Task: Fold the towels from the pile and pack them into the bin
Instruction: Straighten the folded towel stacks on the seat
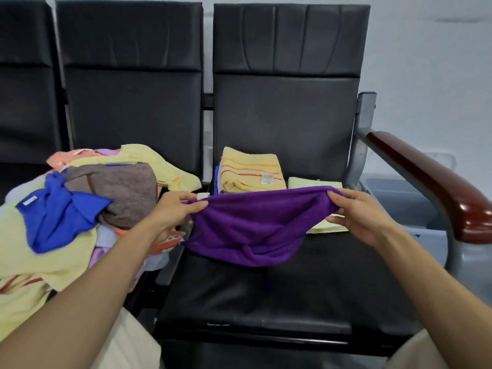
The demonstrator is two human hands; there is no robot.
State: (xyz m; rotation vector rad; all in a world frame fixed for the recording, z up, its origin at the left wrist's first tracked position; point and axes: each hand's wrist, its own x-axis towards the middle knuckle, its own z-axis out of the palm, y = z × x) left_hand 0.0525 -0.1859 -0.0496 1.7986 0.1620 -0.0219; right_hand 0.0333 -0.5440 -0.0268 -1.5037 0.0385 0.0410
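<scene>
Purple towel (255, 227), pinched by left fingers (195, 206) and right fingers (336, 195), half-hides folded green towel (314, 182).

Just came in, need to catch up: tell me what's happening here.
A person holds an unfolded purple towel stretched over the black seat, the left hand pinching one upper corner, the right hand the other. A pile of loose towels lies to the left. A folded yellow striped towel and a pale green towel lie at the back of this seat.
</scene>
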